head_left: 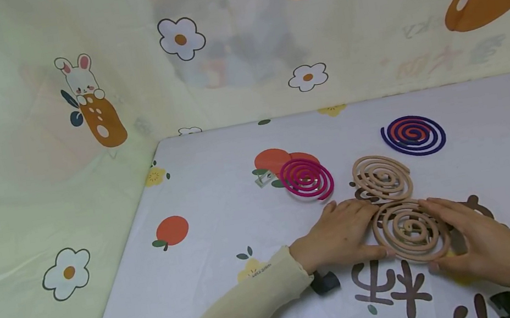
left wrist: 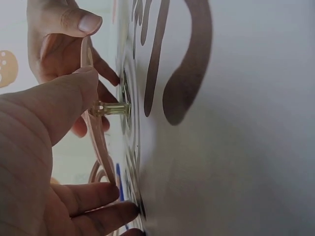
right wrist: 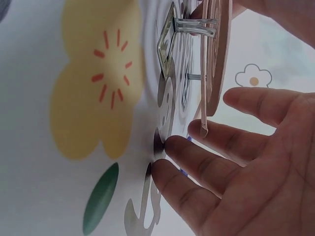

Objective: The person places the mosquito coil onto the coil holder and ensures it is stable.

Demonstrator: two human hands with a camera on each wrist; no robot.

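Note:
A tan mosquito coil (head_left: 412,231) stands raised on a small metal stand (left wrist: 113,108), between both hands. At its left edge my left hand (head_left: 339,232) touches the rim, thumb on the near side and fingertips farther back. Opposite, my right hand (head_left: 478,237) spreads around the right edge, its thumb low and its index fingertip right at the rim. Straight fingers (right wrist: 216,172) of this hand show in the right wrist view, close to the tablecloth. One outer strand of the coil sags below the rest there. Another tan coil (head_left: 382,178) lies just behind.
A magenta coil (head_left: 306,178) sits at the left, with a loose metal stand (head_left: 265,179) beside it. Far right lies a dark blue coil with a red inner spiral (head_left: 413,135). The white printed tablecloth (head_left: 209,188) meets a patterned curtain (head_left: 241,72) behind.

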